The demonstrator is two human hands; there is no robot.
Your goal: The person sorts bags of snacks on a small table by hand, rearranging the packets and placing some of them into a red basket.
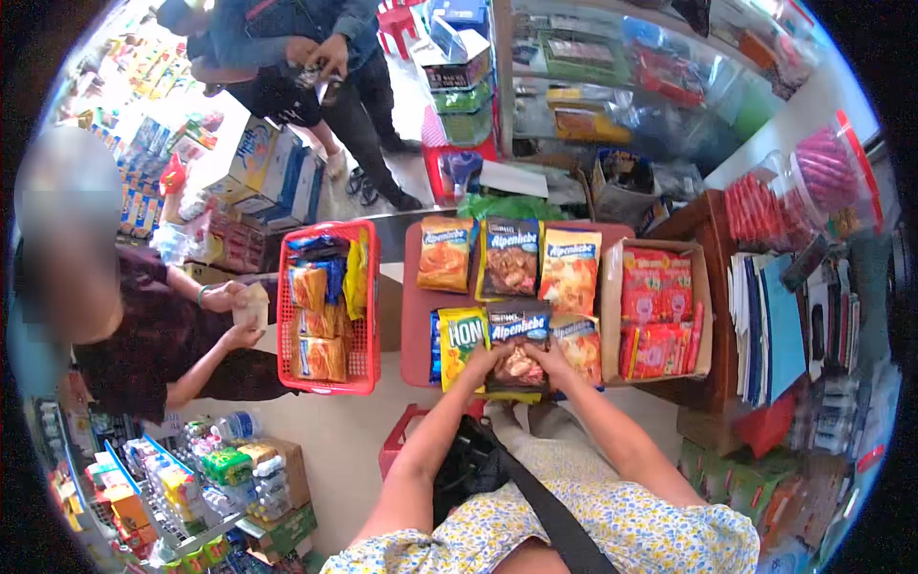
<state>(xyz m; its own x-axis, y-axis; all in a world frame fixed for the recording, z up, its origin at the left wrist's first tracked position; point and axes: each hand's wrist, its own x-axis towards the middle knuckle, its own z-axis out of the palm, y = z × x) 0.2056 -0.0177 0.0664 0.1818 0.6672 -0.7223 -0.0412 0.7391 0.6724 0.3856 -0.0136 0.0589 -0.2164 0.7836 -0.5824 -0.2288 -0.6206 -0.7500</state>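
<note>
Both my hands grip a dark brown Alpenliebe candy bag (519, 335) in the front row on the red table (413, 335). My left hand (491, 362) pinches its left lower edge, beside a yellow and green HON bag (461, 337). At its right lower edge is my right hand (549, 362), closed on it near an orange and white Alpenliebe bag (578, 346). Behind stand an orange bag (444, 254), another dark bag (511, 258) and a cream and orange bag (570, 268).
A cardboard box (706, 316) of red packets sits at the table's right. Left of the table is a red basket (371, 335) of bags. A person at the left holds paper; others stand at the back. Bottles and cartons (287, 459) are at lower left.
</note>
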